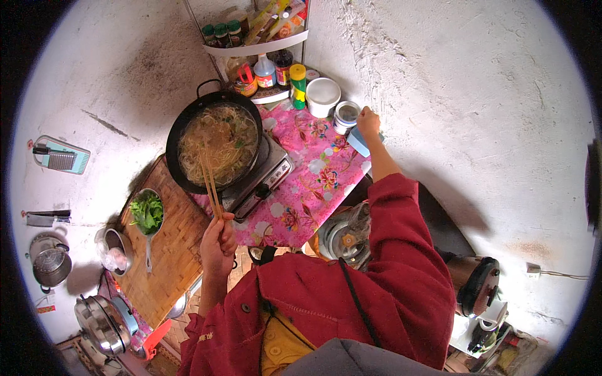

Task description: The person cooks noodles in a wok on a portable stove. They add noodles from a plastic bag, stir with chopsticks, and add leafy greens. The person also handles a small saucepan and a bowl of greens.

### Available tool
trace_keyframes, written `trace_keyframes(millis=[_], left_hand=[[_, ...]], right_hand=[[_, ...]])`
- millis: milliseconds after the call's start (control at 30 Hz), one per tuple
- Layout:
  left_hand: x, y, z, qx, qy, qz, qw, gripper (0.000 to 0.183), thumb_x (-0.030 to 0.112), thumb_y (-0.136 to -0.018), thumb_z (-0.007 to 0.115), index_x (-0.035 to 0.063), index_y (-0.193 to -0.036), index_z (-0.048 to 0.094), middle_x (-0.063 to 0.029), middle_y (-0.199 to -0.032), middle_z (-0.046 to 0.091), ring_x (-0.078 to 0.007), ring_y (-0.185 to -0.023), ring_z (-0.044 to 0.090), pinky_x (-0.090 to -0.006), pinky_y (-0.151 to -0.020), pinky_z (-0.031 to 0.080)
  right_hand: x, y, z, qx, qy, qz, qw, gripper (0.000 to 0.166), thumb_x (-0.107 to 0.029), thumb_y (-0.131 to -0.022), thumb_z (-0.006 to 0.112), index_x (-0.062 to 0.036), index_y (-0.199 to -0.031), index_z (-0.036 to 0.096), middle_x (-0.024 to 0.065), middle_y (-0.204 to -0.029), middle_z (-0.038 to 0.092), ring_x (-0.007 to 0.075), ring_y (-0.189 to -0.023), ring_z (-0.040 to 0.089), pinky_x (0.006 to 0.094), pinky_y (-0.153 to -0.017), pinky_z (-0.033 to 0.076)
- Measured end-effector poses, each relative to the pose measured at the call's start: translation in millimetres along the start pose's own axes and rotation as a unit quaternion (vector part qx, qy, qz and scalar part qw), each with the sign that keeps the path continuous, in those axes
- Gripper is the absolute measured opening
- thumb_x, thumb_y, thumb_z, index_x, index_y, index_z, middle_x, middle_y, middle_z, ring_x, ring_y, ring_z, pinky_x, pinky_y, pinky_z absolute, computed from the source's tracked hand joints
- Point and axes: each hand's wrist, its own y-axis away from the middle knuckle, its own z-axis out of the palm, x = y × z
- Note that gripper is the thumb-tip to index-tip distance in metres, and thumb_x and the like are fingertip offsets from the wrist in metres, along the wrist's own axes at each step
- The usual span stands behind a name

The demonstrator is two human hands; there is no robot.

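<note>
My left hand holds a pair of wooden chopsticks, their tips in a black wok of noodles in brown broth with bits of green. The wok sits on a portable gas stove. My right hand reaches to the far right of the pink floral tablecloth, beside an open-looking white jar and above a light blue box. Its fingers are curled, and whether they grip anything is hidden. Leafy greens fill a long-handled strainer or ladle.
The greens rest on a wooden cutting board, near a metal bowl. A lidded white tub and a green-yellow canister stand by a corner shelf of bottles. A cleaver and a grater hang at left.
</note>
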Motion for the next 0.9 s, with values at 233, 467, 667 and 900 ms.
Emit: trace_keyframes(millis=[233, 467, 667, 900], left_hand=[[4.7, 2.4, 16.4, 0.019, 0.000, -0.005, 1.000, 0.020, 0.022, -0.097, 0.039, 0.0073, -0.101, 0.051, 0.0040, -0.058, 0.031, -0.0039, -0.042, 0.023, -0.0193, -0.037, 0.019], [2.8, 2.6, 10.6, 0.007, -0.020, -0.012, 1.000, 0.021, 0.023, -0.097, 0.039, 0.0066, -0.101, 0.051, 0.0042, -0.058, 0.031, -0.0038, -0.042, 0.023, -0.0192, -0.037, 0.018], [2.2, 4.0, 2.7, -0.009, 0.001, -0.024, 1.000, 0.021, 0.023, -0.097, 0.040, 0.0060, -0.100, 0.051, 0.0042, -0.058, 0.031, -0.0039, -0.042, 0.024, -0.0193, -0.037, 0.020], [-0.4, 6.4, 3.4, 0.015, -0.013, -0.023, 1.000, 0.024, 0.029, -0.097, 0.041, 0.0079, -0.097, 0.053, 0.0057, -0.055, 0.030, -0.0035, -0.039, 0.024, -0.0194, -0.033, 0.019]], right_hand=[[2.8, 2.3, 16.5, -0.051, -0.175, 0.121, 0.976, 0.017, -0.016, -0.078, 0.052, -0.0022, -0.077, 0.061, 0.0176, -0.077, 0.065, 0.0303, -0.068, 0.065, 0.0394, -0.061, 0.054], [8.4, 2.1, 15.7, -0.023, -0.533, 0.311, 0.787, 0.003, 0.004, -0.071, 0.056, 0.0033, -0.071, 0.058, 0.0135, -0.065, 0.059, 0.0207, -0.052, 0.060, 0.0321, -0.047, 0.055], [30.2, 2.2, 12.6, -0.026, -0.618, 0.340, 0.708, 0.004, 0.005, -0.076, 0.053, 0.0028, -0.075, 0.055, 0.0118, -0.064, 0.057, 0.0195, -0.049, 0.055, 0.0305, -0.046, 0.052], [39.9, 9.6, 14.2, -0.027, -0.627, 0.371, 0.685, 0.003, 0.002, -0.079, 0.053, 0.0020, -0.076, 0.054, 0.0102, -0.063, 0.055, 0.0178, -0.049, 0.054, 0.0292, -0.045, 0.050]])
